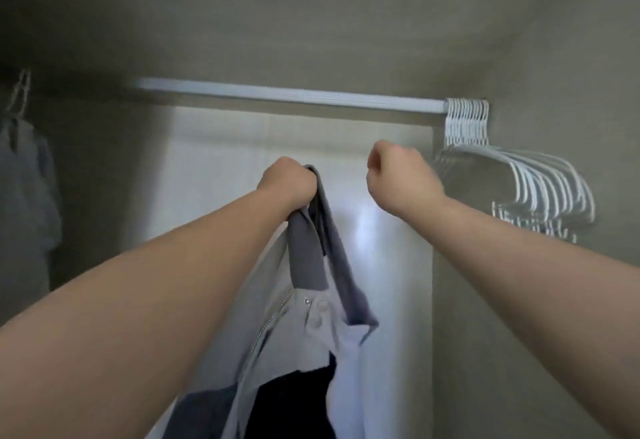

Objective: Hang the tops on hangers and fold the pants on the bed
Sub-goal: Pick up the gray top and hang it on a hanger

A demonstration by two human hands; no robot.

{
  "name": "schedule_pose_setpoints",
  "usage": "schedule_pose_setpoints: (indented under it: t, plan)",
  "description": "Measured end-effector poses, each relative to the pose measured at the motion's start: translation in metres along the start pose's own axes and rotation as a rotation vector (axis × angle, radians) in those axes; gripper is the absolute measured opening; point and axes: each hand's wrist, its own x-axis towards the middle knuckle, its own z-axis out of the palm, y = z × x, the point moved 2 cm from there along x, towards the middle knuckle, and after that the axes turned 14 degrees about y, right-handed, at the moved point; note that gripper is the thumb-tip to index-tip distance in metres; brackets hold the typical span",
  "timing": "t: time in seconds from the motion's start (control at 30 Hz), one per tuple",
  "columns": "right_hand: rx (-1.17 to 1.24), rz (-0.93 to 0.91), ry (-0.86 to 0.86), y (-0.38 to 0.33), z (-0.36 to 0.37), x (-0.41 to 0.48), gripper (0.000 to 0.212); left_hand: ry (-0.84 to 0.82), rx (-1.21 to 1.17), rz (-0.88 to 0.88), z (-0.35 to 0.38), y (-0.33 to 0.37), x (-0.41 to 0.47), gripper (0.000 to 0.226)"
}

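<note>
My left hand (289, 184) is raised in front of the closet and grips the dark grey collar of a light grey top (311, 327) with snap buttons, which hangs down below it. My right hand (398, 175) is raised beside it, fingers curled into a fist with nothing visible in it, just left of a bunch of several empty white hangers (512, 175). The hangers hang at the right end of a white closet rod (287, 95). The lower part of the top runs out of the frame.
A grey garment (27, 178) hangs on a hanger at the far left of the closet. A white panel (381, 230) stands behind my hands. Beige walls close the closet on the right and above.
</note>
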Motion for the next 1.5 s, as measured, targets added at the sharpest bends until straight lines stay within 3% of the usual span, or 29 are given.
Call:
schedule_pose_setpoints:
  t: [0.1,0.27,0.37,0.6,1.1,1.33,1.5]
  plan:
    - [-0.459,-0.282,0.111,0.0,-0.018,0.023,0.028,-0.055,-0.014,-0.034,0.018,-0.006,0.007,0.022]
    - [-0.884,-0.138,-0.083,0.029,-0.037,0.049,0.046,-0.092,-0.124,-0.061,0.031,-0.016,0.018,0.017]
    - [-0.871,-0.062,-0.202,0.048,-0.042,0.056,0.042,-0.111,-0.13,-0.029,0.034,-0.019,0.02,0.018]
    - [-0.864,-0.067,-0.193,0.073,-0.05,0.059,0.029,-0.122,-0.13,-0.004,0.034,-0.016,0.019,0.016]
    - [-0.287,0.125,0.06,0.078,-0.072,0.072,0.004,-0.092,-0.09,0.033,0.029,-0.007,0.004,0.009]
    - [0.575,0.678,0.074,0.067,-0.046,-0.005,0.017,-0.019,-0.07,0.003,0.015,-0.016,-0.013,0.015]
    - [0.913,0.81,0.142,0.049,-0.037,-0.079,0.019,-0.008,-0.074,-0.049,-0.004,-0.03,-0.034,0.013]
